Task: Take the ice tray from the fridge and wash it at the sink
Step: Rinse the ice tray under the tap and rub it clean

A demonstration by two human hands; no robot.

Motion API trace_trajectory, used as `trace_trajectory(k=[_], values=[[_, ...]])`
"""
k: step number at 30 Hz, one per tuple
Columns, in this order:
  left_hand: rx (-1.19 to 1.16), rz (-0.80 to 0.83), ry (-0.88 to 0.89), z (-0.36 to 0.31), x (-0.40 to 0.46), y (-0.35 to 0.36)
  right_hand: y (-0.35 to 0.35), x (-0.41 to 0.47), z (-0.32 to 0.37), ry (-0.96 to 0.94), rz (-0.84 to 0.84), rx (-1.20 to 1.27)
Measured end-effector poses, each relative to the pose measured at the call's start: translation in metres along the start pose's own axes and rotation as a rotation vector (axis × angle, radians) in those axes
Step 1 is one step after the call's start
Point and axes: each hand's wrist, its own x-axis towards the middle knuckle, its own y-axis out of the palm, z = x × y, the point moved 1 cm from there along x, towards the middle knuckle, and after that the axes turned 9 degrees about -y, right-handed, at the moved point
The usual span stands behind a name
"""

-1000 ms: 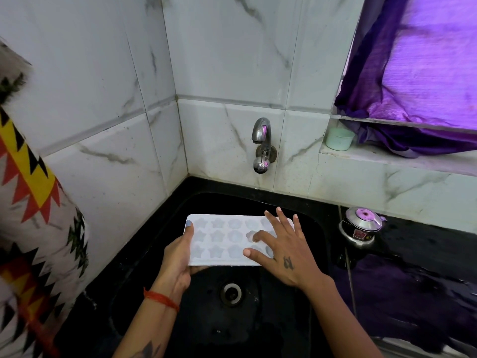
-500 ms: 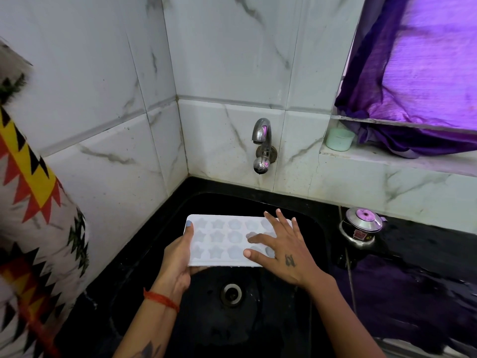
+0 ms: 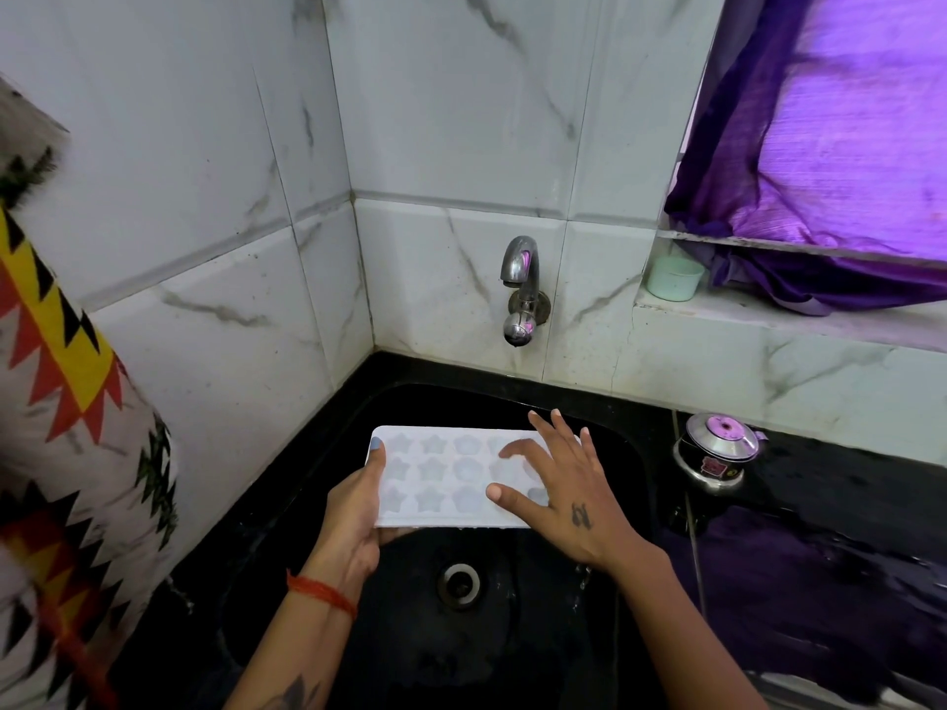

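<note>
Currently the ice tray [image 3: 446,474] is being held level over the black sink [image 3: 604,597], above and just behind the drain [image 3: 458,583]. The left hand [image 3: 353,515] is gripping the tray's left end, thumb lying along the top edge and fingers curled underneath. The right hand [image 3: 558,489] is lying flat on the tray's right part, fingers spread and straight, grasping nothing.

Edges: the tray's far long edge is sitting near the sink's back rim, below the chrome tap [image 3: 521,289], which is mounted on the marble-tiled wall [image 3: 440,120]. Open basin is showing in front of the tray and to its right.

Containers: the tray's moulds are star-shaped and rounded; whether they are holding anything cannot be told. A steel lidded pot [image 3: 717,453] is standing on the black desk [image 3: 845,530] right of the sink. A pale green cup [image 3: 674,279] is sitting on the window ledge [image 3: 799,320] beside the purple curtain [image 3: 820,146].
</note>
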Motion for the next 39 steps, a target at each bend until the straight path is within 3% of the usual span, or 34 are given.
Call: trace_trajectory(k=[11,39], values=[[-0.002,0.010,-0.005,0.000,-0.001,0.002,0.013,0.014,0.022,-0.105,0.076,-0.122],[0.019,0.008,-0.028,0.002,-0.003,0.001,0.019,0.013,0.023,-0.048,0.153,-0.118]])
